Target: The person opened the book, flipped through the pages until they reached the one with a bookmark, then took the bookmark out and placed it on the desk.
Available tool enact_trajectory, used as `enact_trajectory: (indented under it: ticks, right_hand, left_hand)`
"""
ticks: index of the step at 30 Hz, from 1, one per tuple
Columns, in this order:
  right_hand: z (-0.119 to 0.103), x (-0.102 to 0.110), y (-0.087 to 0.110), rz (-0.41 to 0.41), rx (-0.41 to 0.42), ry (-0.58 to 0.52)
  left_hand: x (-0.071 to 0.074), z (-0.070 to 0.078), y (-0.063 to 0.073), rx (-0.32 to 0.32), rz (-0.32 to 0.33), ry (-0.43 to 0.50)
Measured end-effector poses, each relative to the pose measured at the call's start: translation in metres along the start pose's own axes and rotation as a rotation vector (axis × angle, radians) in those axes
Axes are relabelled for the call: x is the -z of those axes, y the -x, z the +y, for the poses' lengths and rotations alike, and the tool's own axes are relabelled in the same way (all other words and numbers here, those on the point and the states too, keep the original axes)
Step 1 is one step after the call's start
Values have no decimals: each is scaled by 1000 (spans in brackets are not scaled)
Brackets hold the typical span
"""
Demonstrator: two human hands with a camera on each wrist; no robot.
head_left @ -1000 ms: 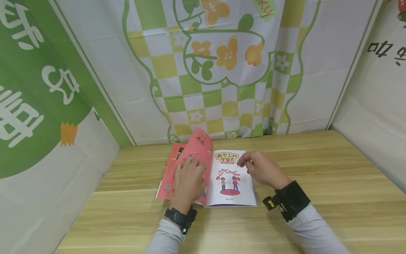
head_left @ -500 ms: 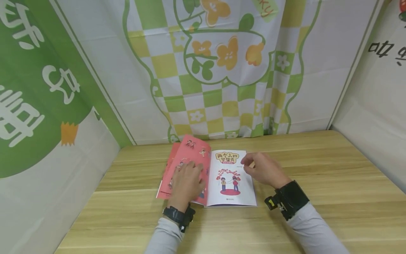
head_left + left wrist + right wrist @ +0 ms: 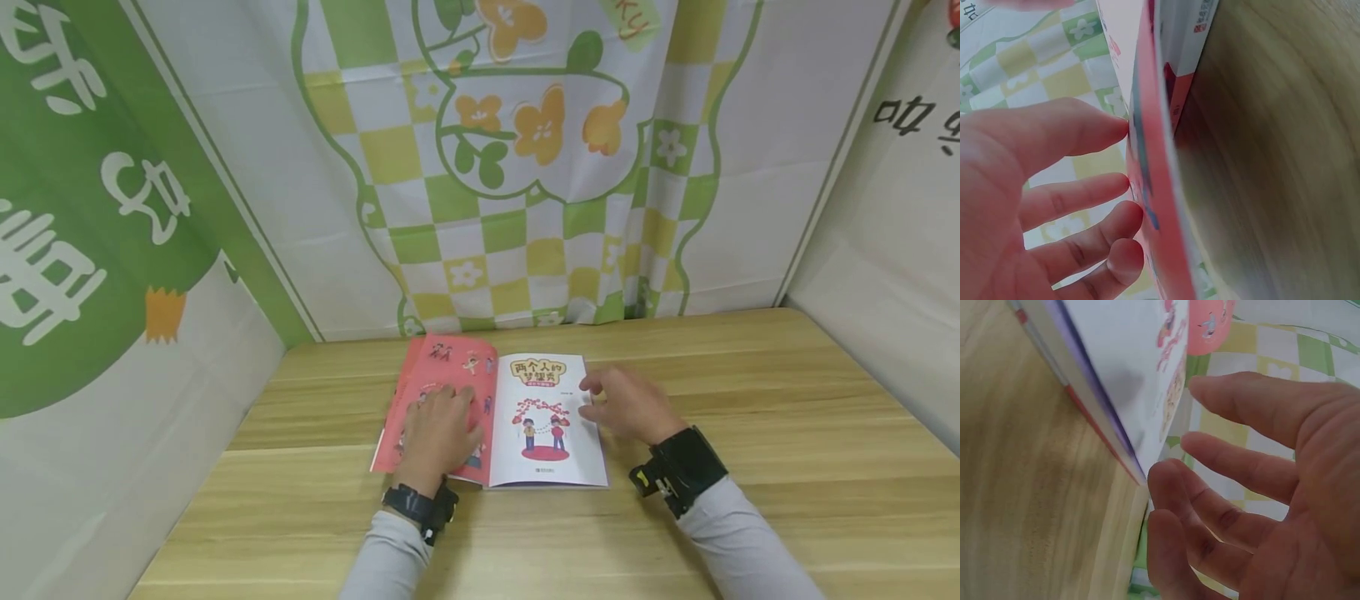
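Book (image 3: 491, 412) lies open at the frame's lower centre, spine running top to bottom; left hand (image 3: 438, 433) presses the red page flat (fingers straight), right hand (image 3: 630, 406) hovers relaxed at the white page's right edge.

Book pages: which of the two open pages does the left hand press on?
The red page, left of the spine; the left hand lies flat on it. The white title page sits beside the right hand.

book page (image 3: 551, 417) titled 两个人的 (rest blurred)

Red-pink left page (image 3: 442, 392), white illustrated right page (image 3: 551, 421), green-yellow checked backdrop (image 3: 510, 250), pale wood-grain table (image 3: 750, 433)
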State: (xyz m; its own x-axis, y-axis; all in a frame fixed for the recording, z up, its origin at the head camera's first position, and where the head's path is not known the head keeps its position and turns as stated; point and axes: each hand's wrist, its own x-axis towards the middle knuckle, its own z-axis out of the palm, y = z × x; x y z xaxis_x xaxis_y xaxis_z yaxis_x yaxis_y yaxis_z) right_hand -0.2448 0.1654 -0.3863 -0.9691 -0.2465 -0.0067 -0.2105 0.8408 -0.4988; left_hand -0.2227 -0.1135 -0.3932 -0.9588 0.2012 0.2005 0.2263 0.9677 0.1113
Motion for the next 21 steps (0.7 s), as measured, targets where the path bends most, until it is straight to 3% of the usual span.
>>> enact_trajectory:
  ticks: [21]
  right_hand:
    - [1, -15, -3, -44, 21, 28]
  left_hand:
    - [-2, -8, -1, 63, -97, 51]
